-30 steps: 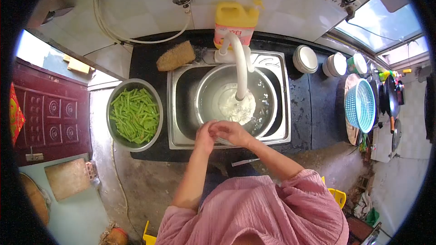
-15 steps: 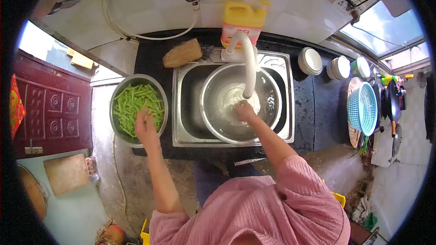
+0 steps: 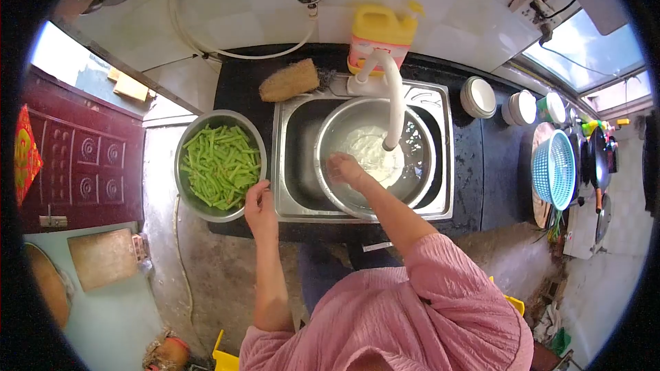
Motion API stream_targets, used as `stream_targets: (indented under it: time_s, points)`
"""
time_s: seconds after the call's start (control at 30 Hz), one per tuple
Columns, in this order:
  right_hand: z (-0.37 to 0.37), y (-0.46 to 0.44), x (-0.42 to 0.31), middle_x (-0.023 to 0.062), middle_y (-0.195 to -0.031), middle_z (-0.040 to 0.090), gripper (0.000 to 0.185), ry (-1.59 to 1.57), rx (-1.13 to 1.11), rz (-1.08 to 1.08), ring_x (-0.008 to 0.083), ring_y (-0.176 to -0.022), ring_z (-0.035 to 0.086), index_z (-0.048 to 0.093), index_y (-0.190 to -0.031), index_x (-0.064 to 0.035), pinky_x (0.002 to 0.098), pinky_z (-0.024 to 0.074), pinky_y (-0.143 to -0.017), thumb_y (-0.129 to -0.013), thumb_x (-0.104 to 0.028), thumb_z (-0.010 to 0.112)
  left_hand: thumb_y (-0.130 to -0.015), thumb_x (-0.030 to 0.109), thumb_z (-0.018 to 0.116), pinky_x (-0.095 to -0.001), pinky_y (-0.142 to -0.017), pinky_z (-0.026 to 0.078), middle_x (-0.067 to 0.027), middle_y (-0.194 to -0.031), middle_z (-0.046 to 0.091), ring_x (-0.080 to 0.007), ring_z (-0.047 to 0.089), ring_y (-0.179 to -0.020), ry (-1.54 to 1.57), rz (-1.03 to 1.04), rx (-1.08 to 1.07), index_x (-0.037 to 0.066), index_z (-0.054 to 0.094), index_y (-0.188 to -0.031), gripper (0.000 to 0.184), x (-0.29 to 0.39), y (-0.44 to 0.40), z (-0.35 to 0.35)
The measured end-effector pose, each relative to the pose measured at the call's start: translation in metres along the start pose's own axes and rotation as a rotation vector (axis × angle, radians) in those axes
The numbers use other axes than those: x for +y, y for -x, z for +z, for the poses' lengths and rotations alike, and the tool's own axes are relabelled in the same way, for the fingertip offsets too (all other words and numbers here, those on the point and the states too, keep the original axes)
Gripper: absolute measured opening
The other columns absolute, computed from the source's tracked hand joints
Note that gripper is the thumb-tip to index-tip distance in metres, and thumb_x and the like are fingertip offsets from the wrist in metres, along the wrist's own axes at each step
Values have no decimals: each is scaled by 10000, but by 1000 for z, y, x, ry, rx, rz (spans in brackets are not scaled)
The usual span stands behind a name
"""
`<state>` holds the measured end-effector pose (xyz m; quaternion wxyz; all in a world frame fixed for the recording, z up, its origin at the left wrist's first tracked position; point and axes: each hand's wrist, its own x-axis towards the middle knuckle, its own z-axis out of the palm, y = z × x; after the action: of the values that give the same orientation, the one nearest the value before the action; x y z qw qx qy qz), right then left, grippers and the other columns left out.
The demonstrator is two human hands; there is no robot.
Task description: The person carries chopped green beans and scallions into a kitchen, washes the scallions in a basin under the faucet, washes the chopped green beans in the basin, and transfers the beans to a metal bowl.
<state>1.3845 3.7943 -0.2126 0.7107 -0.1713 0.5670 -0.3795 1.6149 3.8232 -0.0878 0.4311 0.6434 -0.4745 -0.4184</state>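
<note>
Cut green beans (image 3: 218, 165) fill a metal bowl (image 3: 184, 192) on the counter left of the sink. My left hand (image 3: 260, 207) is at the bowl's lower right rim, its bent fingers closed on the edge. A wide metal basin (image 3: 323, 177) sits in the sink and holds water. My right hand (image 3: 349, 170) is inside it on the left side, fingers stretched toward the wall and holding nothing visible. Over the basin arches a white faucet (image 3: 396, 103), with stirred, bright water (image 3: 377, 154) beneath its spout.
Around the basin is the steel sink (image 3: 289, 209). Behind it stand a yellow jug (image 3: 381, 31) and a brown loofah sponge (image 3: 290, 81). Lidded containers (image 3: 478, 96) line the right counter, with a blue basket (image 3: 553, 168) farther right. A hose (image 3: 268, 56) hangs along the wall.
My left hand has moved off the beans to the bowl's right rim. My right hand has shifted left within the basin, away from under the spout. The whole view has shifted slightly.
</note>
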Motion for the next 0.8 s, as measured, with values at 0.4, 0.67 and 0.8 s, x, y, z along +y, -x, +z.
stream_targets:
  time_s: [0.4, 0.67, 0.8]
  points:
    - [-11, 29, -24, 94, -783, 580, 166, 322, 220, -339, 163, -575, 570, 530, -982, -36, 287, 470, -519, -851, -47, 429, -829, -5, 507, -257, -788, 433, -51, -900, 606, -136, 559, -847, 100, -50, -139, 6, 588, -990, 180, -10, 14, 25]
    - [-99, 43, -22, 180, -954, 609, 245, 921, 890, -409, 361, -907, 574, 560, -1009, -71, 437, 442, -759, -774, -133, 529, -850, 45, 525, -246, -718, 453, -34, -917, 592, -129, 572, -853, 85, -82, -168, 39, 592, -982, 149, -31, 12, 27]
    - [-129, -14, 15, 190, -961, 621, 364, 580, 743, -362, 391, -920, 572, 554, -1008, -34, 466, 445, -772, -758, -288, 631, -856, 63, 538, -242, -691, 462, -22, -931, 593, -134, 585, -872, 104, -53, -215, 50, 594, -992, 147, -37, 11, 37]
